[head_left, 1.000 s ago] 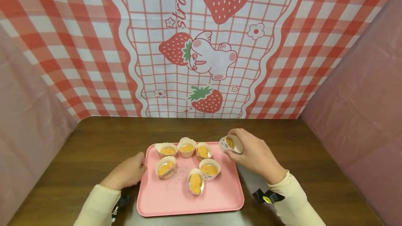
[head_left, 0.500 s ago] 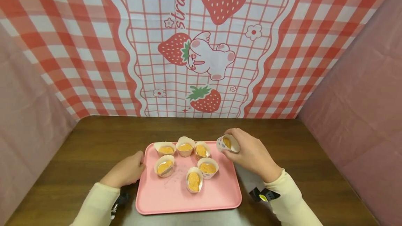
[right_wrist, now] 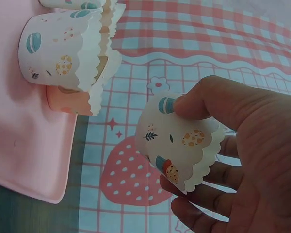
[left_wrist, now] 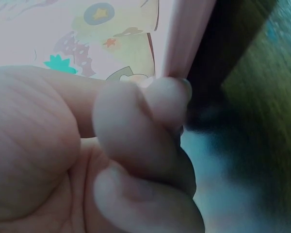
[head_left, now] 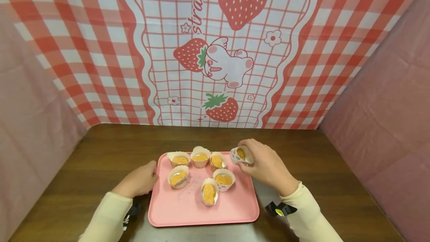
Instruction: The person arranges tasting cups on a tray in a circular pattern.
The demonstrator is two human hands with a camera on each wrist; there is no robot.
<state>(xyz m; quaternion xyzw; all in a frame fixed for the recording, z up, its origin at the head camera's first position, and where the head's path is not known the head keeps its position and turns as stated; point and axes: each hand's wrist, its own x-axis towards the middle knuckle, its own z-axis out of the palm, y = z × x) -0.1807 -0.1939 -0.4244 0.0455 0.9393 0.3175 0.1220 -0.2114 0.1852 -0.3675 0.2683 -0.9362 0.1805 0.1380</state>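
My right hand (head_left: 268, 167) holds a patterned paper muffin cup (right_wrist: 172, 145) between thumb and fingers, over the far right corner of the pink tray (head_left: 235, 210). The cup tilts to the left, and an orange, batter-like filling (head_left: 241, 154) shows inside it. At the tray's left side, my left hand (head_left: 139, 179) pinches the rim (left_wrist: 189, 39) with curled fingers. Several more filled muffin cups stand on the tray: a row along the far edge with one cup (head_left: 200, 158) in its middle, one cup (head_left: 178, 177) at left, and two side by side, a cup (head_left: 224, 179) and a cup (head_left: 209, 192).
The tray lies on a dark wooden table (head_left: 84, 174). Behind it hangs a red-checked strawberry cloth (head_left: 221, 62), with pink cloth walls (head_left: 376, 122) at both sides. Black straps with devices (head_left: 281, 210) sit at the wrists.
My right hand has shifted slightly left with the muffin cup, further over the tray's corner. My left hand stays at the rim, and the standing cups keep their places.
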